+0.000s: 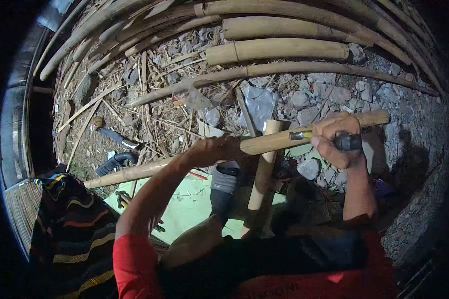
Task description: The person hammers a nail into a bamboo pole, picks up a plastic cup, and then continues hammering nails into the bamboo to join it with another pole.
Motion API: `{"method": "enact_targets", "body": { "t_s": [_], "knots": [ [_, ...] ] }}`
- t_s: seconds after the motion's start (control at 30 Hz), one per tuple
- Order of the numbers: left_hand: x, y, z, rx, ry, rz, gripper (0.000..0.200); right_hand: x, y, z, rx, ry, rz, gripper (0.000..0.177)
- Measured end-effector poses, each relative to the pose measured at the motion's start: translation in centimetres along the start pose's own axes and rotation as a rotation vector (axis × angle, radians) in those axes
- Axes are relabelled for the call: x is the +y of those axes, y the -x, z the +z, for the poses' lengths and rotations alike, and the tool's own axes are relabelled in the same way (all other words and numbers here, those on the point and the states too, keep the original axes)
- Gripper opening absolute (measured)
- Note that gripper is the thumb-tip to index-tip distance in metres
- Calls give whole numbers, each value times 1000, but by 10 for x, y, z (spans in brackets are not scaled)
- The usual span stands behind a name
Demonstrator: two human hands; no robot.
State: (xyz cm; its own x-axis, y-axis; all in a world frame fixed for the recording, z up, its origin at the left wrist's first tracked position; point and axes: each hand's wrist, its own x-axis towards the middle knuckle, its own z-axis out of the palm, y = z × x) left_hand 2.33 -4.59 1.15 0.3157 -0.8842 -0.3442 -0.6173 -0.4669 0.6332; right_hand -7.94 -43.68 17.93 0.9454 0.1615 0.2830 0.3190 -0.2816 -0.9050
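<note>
A bamboo pole (269, 143) slants across in front of me, resting over an upright bamboo post (258, 192). My left hand (217, 151) is closed around the pole left of the post, its fingers partly in shadow. Right of the post, my right hand (336, 138) is closed on a small tool (300, 135) with a shiny metal end and a yellow part, held against the pole. A black piece (348, 142) shows at the same hand; I cannot tell whether it belongs to the tool. Another bamboo length (129, 173) emerges left of my left forearm.
Long bamboo poles (284, 52) lie in rows at the back. Rubble (309, 169) and bamboo scraps cover the ground. A knife-like tool (118, 138) and a black curved object (115, 163) lie at left. Beneath me is a pale green sheet (184, 197); a striped cloth (77, 224) is beside it.
</note>
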Motion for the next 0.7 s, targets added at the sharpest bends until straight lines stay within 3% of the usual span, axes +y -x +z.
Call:
{"method": "enact_targets", "body": {
  "t_s": [0.1,0.13,0.23,0.27,0.37,0.43,0.5,0.53,0.57,0.63,0.7],
  "knots": [
    [-18,3,19,-77,-191,-76,39,-3,2,1,21,-43,49,37],
    [-4,-3,5,-85,-99,-223,37,-2,4,1,-11,15,40,37],
    [9,-40,-42,9,-23,-115,37,7,9,5,-33,9,-8,38],
    [18,-56,-61,40,0,-235,38,7,12,8,-23,-10,-15,38],
    [29,-105,-110,470,-48,-182,32,2,17,23,-5,-69,-33,38],
    [0,-146,-126,615,-227,-44,44,1,16,26,-46,-89,-25,38],
    [-6,-181,-155,444,-355,-190,65,1,16,24,-14,-117,-73,38],
    [-15,-202,-161,348,-370,-264,89,7,20,30,15,-146,-103,38],
    [-22,-216,-160,373,-485,-282,93,12,21,32,45,-172,-135,39],
    [-10,-233,-159,422,-698,-326,102,2,15,19,-83,-116,-132,39],
    [-32,-251,-153,335,-785,-390,112,3,16,13,-118,-129,-102,38]
  ]
}}
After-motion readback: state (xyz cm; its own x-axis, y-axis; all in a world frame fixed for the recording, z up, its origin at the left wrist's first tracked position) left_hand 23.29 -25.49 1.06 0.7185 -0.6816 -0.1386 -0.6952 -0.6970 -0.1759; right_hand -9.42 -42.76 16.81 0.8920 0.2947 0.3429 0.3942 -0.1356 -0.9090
